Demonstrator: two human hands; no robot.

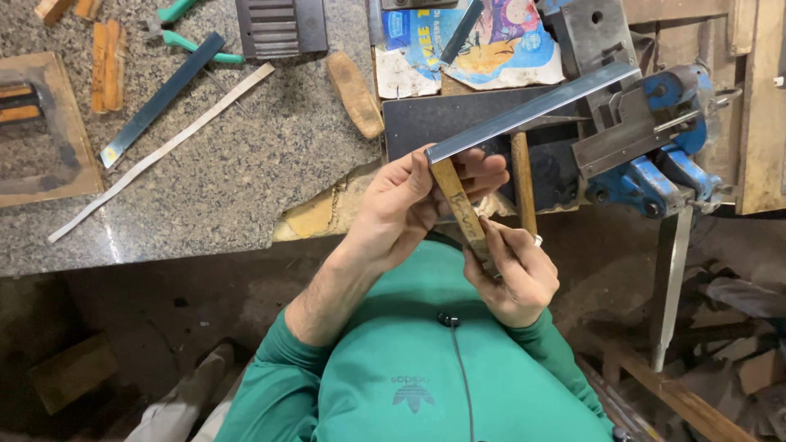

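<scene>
Two hands met at the free end of a long flat steel bar [532, 110], whose far end sat clamped in the blue bench vise [655, 139] at the right edge of the workbench. The left hand [401, 205] was curled around the bar's near tip, fingers folded over its top edge and thumb beneath, pressing a tan wooden strip [458, 209] against it. The right hand [512, 274] was closed on the lower end of that strip, close to the green sweatshirt. A wooden-handled hammer [522, 184] lay just behind the hands, under the bar. On the granite worktop [246, 164], well apart to the left, lay another dark flat bar [160, 98] and a pale thin strip [164, 151]. Several risks looked likely. With only one end clamped, the bar could spring or twist if pushed sideways, and its corner sat right against the left fingers, so a slip might cut or pinch them. The strip was held at two points only and could skid along the steel. Whether the vise was fully tightened could not be told.
</scene>
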